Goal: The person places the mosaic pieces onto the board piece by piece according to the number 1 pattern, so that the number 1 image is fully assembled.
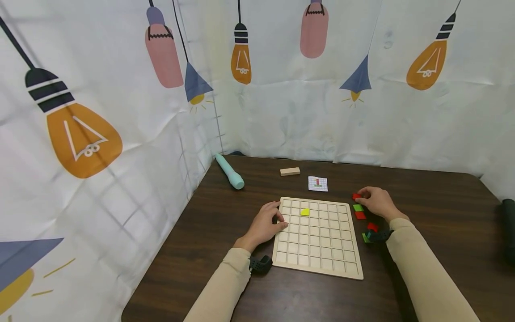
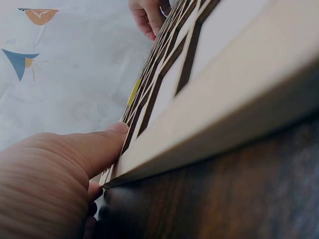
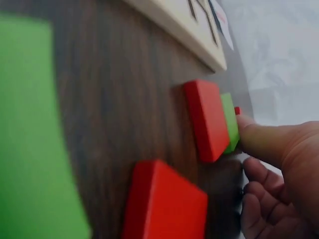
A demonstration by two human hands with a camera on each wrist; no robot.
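Note:
A pale wooden grid board (image 1: 318, 237) lies flat on the dark table, with a yellow piece (image 1: 305, 212) in one of its upper cells. My left hand (image 1: 265, 226) holds the board's left edge near the far corner, thumb over the rim (image 2: 107, 142) and fingers at the side. Beyond the board's right side, my right hand (image 1: 378, 202) pinches a small red tile (image 1: 356, 196) between thumb and fingers. Closest to that hand lie a green tile (image 1: 358, 208) and another red tile (image 3: 207, 122). Nearer the wrist are a further red tile (image 3: 167, 209) and a green tile (image 3: 35, 134).
Behind the board lie a small printed grid card (image 1: 318, 184) and a wooden block (image 1: 290, 171). A mint-green, club-shaped object (image 1: 230, 171) is at the far left of the table (image 1: 201, 250). A dark cylinder (image 1: 508, 228) stands at the right edge, and a patterned curtain (image 1: 273, 120) hangs behind.

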